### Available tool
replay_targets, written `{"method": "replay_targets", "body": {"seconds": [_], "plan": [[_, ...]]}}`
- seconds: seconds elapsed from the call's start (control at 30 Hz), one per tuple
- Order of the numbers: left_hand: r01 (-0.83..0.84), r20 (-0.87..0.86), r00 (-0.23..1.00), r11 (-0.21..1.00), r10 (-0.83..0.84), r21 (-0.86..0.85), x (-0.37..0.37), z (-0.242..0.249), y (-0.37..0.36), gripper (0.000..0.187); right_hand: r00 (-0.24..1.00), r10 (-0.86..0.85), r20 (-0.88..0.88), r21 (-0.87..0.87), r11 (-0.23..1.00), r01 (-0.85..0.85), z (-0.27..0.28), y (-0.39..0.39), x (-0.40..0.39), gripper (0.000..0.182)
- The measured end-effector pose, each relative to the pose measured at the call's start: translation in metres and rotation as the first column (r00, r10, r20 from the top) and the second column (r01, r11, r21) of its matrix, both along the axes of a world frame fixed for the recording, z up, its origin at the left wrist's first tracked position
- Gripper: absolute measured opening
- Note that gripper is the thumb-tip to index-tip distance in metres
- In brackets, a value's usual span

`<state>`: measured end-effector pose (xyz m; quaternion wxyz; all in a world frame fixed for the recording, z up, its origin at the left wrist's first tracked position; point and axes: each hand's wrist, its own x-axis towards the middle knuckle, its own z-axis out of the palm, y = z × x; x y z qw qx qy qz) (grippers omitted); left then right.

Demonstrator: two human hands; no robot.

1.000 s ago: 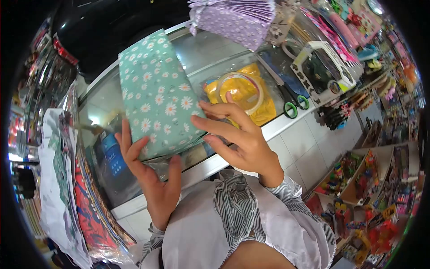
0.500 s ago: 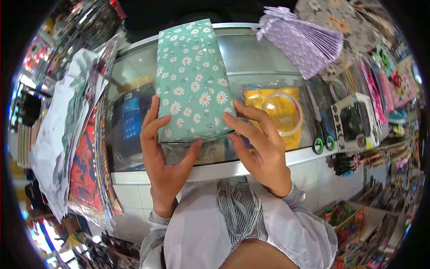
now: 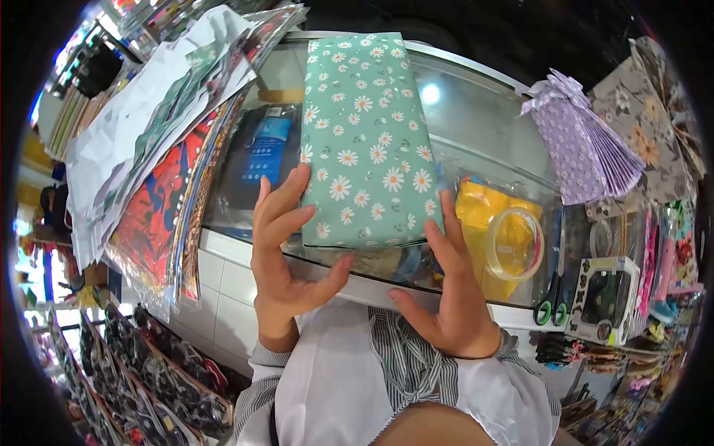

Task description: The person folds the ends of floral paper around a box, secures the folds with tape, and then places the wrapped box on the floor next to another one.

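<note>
A green daisy-patterned wrapped box (image 3: pixel 368 141) lies on the glass counter in front of me. My left hand (image 3: pixel 290 260) is at its near left corner, fingers spread along the left side and thumb stretched towards the near edge. At the near right corner is my right hand (image 3: pixel 461 290). Its fingers extend along the right side, and its thumb points away from the box, below the near edge. Both hands are open. The underside of the box is hidden.
Right of the box are a roll of clear tape (image 3: pixel 515 244) on a yellow packet, scissors (image 3: pixel 552 305) and a small patterned box (image 3: pixel 604 301). A purple pleated gift wrap (image 3: pixel 584 141) stands farther back. Paper sheets (image 3: pixel 149 141) pile up at the left.
The view has turned, shifting the counter and its things. My right fingers have moved from the top of the box to its right side, and the right thumb has come away from the near edge.
</note>
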<state>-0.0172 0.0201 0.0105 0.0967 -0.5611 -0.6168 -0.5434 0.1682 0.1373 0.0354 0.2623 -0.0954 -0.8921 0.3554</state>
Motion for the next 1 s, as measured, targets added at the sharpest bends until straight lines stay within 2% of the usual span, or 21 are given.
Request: {"method": "replay_targets", "body": {"seconds": [0.13, 0.17, 0.37, 0.47, 0.6, 0.63, 0.73, 0.77, 0.87, 1.0], "plan": [[-0.104, -0.057, 0.993, 0.995, 0.104, 0.004, 0.003, 0.002, -0.002, 0.055, 0.999, 0.037, 0.030, 0.006, 0.999, -0.037, 0.002, -0.001, 0.000, 0.084], [-0.122, 0.005, 0.993, 0.992, 0.122, 0.037, 0.005, 0.002, -0.002, 0.047, 0.999, 0.041, 0.034, -0.006, 0.999, -0.041, 0.001, -0.002, 0.001, 0.084], [-0.254, -0.172, 0.951, 0.966, 0.257, 0.035, 0.010, -0.003, -0.011, 0.037, 0.997, 0.073, 0.028, -0.002, 0.997, -0.073, -0.001, -0.004, 0.005, 0.086], [-0.271, -0.266, 0.916, 0.952, 0.300, 0.140, 0.015, 0.006, -0.001, 0.042, 0.998, 0.064, -0.005, -0.018, 0.998, -0.064, -0.001, -0.006, 0.005, 0.087], [-0.131, -0.192, 0.971, 0.989, 0.141, 0.062, 0.011, 0.000, 0.000, 0.050, 0.999, 0.008, -0.041, -0.032, 0.999, -0.010, -0.002, -0.008, 0.002, 0.082], [-0.123, -0.034, 0.992, 0.990, 0.125, 0.062, 0.017, 0.007, -0.001, 0.053, 0.999, -0.002, -0.039, -0.034, 0.999, 0.001, -0.003, -0.008, 0.000, 0.080], [-0.009, 0.007, 1.000, 0.999, 0.009, 0.032, 0.009, 0.011, -0.005, 0.054, 0.992, -0.009, -0.129, 0.033, 0.999, 0.014, -0.004, -0.006, -0.007, 0.065], [0.012, -0.079, 0.997, 1.000, -0.013, -0.018, 0.004, 0.012, -0.008, 0.055, 0.990, -0.046, -0.131, 0.017, 0.999, 0.048, -0.003, -0.007, -0.010, 0.060], [-0.004, -0.102, 0.995, 0.999, 0.000, -0.040, -0.001, 0.010, -0.012, 0.053, 0.978, -0.133, -0.159, -0.004, 0.991, 0.134, 0.000, -0.008, -0.020, 0.046], [0.074, 0.030, 0.997, 0.996, -0.073, -0.040, 0.002, 0.010, -0.015, 0.051, 0.961, -0.160, -0.225, -0.003, 0.987, 0.163, -0.008, -0.006, -0.028, 0.036]]}}
